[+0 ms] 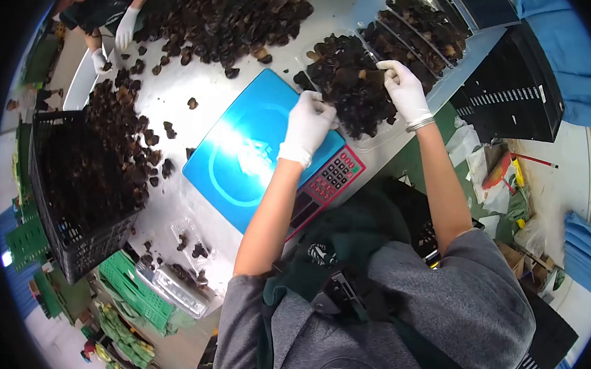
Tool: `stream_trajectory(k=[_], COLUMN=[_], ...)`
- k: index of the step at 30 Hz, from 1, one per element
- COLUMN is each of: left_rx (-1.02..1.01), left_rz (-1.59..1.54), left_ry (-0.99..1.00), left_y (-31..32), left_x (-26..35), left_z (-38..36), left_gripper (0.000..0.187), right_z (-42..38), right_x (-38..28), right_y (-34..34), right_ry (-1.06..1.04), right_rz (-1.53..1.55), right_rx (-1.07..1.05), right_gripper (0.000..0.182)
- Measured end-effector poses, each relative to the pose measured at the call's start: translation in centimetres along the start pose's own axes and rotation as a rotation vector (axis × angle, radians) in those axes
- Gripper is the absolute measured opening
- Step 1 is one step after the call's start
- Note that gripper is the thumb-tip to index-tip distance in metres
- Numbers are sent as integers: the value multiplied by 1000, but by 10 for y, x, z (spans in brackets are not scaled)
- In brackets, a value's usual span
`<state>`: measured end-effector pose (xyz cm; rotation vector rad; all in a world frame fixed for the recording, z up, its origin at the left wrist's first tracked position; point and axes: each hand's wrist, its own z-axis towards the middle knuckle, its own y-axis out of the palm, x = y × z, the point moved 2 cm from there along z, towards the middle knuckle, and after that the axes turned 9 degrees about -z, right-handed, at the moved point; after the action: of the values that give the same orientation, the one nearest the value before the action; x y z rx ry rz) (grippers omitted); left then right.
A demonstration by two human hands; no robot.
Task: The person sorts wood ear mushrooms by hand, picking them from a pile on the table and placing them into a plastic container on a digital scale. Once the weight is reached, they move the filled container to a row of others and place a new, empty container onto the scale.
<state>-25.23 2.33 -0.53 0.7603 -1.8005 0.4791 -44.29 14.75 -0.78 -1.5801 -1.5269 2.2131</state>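
Note:
My left hand [308, 128], in a white glove, is above the far right part of a blue-topped digital scale [240, 140]. Its fingers are curled together at the near left side of a clear plastic tray heaped with dark, curled pieces like dried black fungus [346, 79]. My right hand [406, 93], also gloved, reaches over the right side of that heap with bent fingers and its fingertips close together. Whatever lies between the fingertips of either hand is too small or hidden to make out. The scale's red keypad [337, 170] faces me.
Behind stand more filled trays [420, 33] in a row. A large pile [231, 18] covers the far table; a black crate [79, 239] of pieces tips at the left. Another person's gloved hand [126, 31] works there. A clear plastic pack [177, 289] lies at the near edge.

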Motion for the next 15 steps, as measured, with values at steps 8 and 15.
stream_trajectory(k=[8,15], left_rx=[-178,-134], left_rz=[163,101], left_ry=[-302,1], left_y=[34,-2], left_x=[-35,7], left_z=[43,-21], left_gripper=[69,61], right_z=[27,1], right_x=[57,26], right_y=[28,9], right_ry=[-56,-33], right_rz=[-360,-334], right_rx=[-59,87], right_gripper=[23,24])
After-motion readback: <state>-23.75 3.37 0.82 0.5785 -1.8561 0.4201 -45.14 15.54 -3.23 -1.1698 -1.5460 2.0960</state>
